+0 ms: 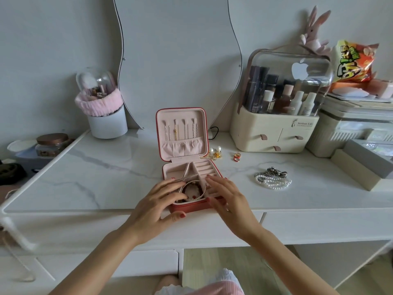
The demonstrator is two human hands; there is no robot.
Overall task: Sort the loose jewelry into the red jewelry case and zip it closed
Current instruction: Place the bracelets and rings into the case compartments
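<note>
— Where could a hand be passed?

— Bare white marble tabletop point(102, 177) was left open to the left of the open red jewelry case point(187, 206).

— And on the right?

— The way was narrowed by a heap of white pearl strands point(274, 181), small red rings point(237, 156), and pearl-and-gold earrings point(215, 152). The back was blocked by a cream cosmetics organizer point(274, 133).

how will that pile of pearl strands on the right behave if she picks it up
The pearl strands lie heaped in loose coils on the desk, so they will probably hang limp and trail rather than lift as one piece. Dark metal chains lie tangled against them and may come up too. The round glossy beads could slip through fingers.
</note>
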